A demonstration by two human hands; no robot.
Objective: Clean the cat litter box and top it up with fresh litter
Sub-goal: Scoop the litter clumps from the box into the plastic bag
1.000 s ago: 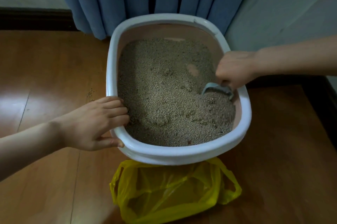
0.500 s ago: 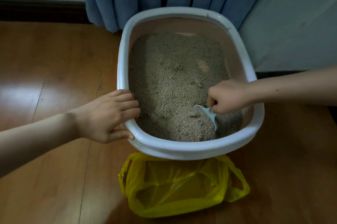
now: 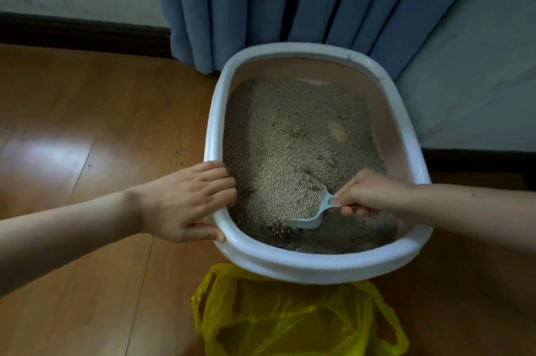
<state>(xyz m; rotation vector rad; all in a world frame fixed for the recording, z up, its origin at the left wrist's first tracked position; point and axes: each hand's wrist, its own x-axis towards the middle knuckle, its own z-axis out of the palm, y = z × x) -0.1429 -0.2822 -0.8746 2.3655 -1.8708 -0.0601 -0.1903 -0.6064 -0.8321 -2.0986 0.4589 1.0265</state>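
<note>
A white-rimmed litter box (image 3: 316, 268) with pink inner walls sits on the wooden floor, filled with beige-grey litter (image 3: 293, 135). My left hand (image 3: 185, 202) grips the box's left rim, fingers curled over the edge and thumb outside. My right hand (image 3: 368, 193) grips the handle of a pale blue scoop (image 3: 311, 221) near the front of the box. The scoop is heaped with litter and sits low over the litter bed. A small bare pink patch of the box floor shows at the right.
An open yellow plastic bag (image 3: 293, 318) lies on the floor right in front of the box. Blue curtains (image 3: 290, 2) hang behind it, against a pale wall with dark skirting. A few litter grains (image 3: 179, 154) lie on the floor to the left.
My right hand came from the box's right side to the front and drove the scoop leftward through the litter; it now holds a heap. My left hand stayed on the rim.
</note>
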